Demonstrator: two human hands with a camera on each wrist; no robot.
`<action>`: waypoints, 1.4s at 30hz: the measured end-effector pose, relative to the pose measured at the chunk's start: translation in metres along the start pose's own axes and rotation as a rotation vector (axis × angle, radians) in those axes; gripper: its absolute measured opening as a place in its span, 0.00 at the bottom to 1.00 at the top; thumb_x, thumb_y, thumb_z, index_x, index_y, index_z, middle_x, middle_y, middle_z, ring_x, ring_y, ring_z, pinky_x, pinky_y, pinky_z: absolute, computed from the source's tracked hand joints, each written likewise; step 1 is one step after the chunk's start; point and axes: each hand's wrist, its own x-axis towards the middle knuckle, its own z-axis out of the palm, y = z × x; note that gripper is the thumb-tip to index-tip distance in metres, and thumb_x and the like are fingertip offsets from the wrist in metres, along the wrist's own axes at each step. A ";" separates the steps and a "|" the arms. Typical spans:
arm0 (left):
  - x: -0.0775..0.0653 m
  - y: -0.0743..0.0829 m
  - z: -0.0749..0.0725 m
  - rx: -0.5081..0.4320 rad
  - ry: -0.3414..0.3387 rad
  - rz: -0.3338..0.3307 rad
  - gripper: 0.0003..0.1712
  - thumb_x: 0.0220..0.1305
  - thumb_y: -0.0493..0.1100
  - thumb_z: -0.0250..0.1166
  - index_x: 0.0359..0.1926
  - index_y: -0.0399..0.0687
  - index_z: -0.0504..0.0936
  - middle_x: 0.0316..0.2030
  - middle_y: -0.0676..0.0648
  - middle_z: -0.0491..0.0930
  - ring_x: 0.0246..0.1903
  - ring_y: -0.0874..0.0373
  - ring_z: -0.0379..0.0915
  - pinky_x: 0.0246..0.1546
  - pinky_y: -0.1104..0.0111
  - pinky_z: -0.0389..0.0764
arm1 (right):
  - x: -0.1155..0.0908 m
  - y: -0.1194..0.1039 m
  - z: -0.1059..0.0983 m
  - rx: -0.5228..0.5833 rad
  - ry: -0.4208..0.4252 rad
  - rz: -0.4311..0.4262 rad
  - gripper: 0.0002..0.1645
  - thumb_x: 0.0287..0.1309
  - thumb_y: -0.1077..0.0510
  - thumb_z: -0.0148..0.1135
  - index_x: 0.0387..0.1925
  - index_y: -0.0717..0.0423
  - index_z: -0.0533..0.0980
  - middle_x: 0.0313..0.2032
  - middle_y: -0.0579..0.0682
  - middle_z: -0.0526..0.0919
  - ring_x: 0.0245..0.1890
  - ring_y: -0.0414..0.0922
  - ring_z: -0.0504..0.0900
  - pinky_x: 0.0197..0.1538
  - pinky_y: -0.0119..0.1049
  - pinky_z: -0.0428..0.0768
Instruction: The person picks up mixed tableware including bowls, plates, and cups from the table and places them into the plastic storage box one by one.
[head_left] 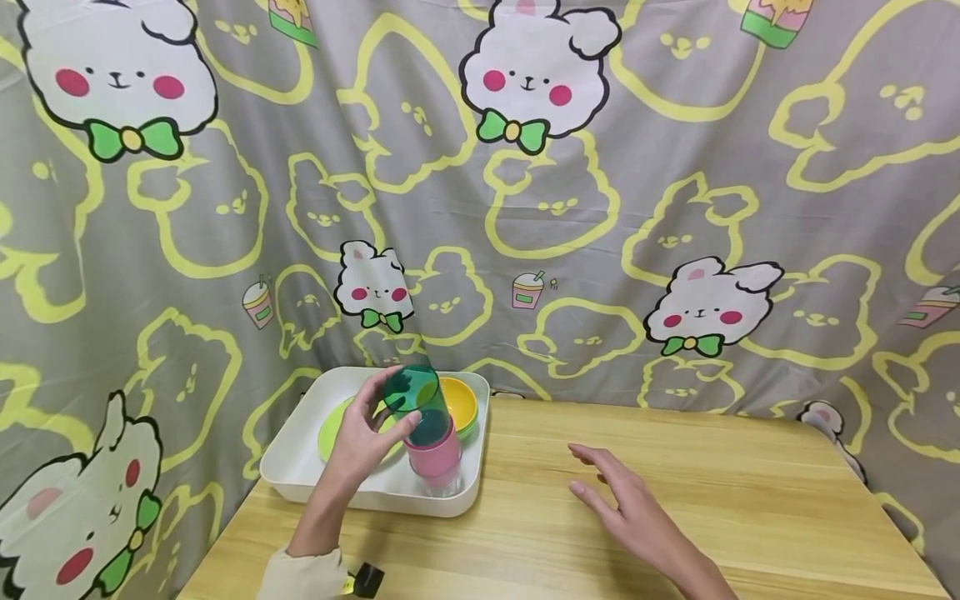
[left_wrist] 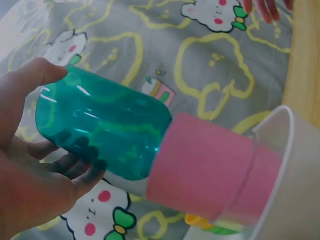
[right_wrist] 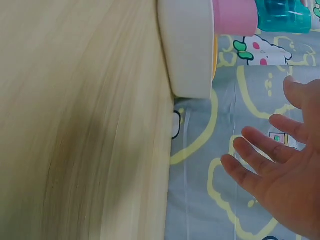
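Observation:
My left hand (head_left: 362,440) grips a see-through teal cup (head_left: 411,388), thumb on one side and fingers on the other. The teal cup's lower end meets the mouth of a pink cup (left_wrist: 205,167), in line with it. Below the pink cup, the bottom of a clear cup (head_left: 444,485) shows inside a white tray (head_left: 397,502). Over the table to the right of the tray, my right hand (head_left: 628,505) is held with its fingers spread and nothing in it; the right wrist view shows its bare palm.
Left of the cups, a green plate (head_left: 334,427) lies in the tray. A yellow bowl (head_left: 461,403) sits behind the cups, with a green one (head_left: 469,434) beneath it. The wooden table (head_left: 712,467) ends at a grey patterned curtain (head_left: 570,250) at the back and left.

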 end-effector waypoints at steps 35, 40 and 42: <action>-0.013 -0.056 0.004 0.064 -0.153 -0.162 0.41 0.60 0.37 0.74 0.72 0.39 0.67 0.71 0.35 0.65 0.72 0.36 0.58 0.71 0.41 0.61 | -0.035 0.043 -0.026 -0.158 0.042 0.034 0.30 0.72 0.53 0.63 0.70 0.55 0.70 0.64 0.53 0.77 0.63 0.58 0.77 0.57 0.61 0.79; -0.009 -0.058 -0.004 0.068 -0.240 -0.153 0.45 0.62 0.42 0.75 0.76 0.43 0.63 0.74 0.39 0.63 0.73 0.39 0.57 0.72 0.44 0.61 | -0.038 0.049 -0.032 -0.191 0.065 0.029 0.31 0.71 0.53 0.64 0.70 0.57 0.69 0.64 0.55 0.77 0.63 0.59 0.76 0.57 0.63 0.78; -0.008 -0.059 -0.009 0.071 -0.264 -0.137 0.46 0.63 0.43 0.74 0.77 0.43 0.62 0.75 0.39 0.62 0.74 0.39 0.57 0.72 0.43 0.61 | -0.039 0.051 -0.034 -0.199 0.062 0.028 0.31 0.71 0.53 0.64 0.71 0.58 0.69 0.64 0.56 0.76 0.63 0.60 0.76 0.57 0.64 0.78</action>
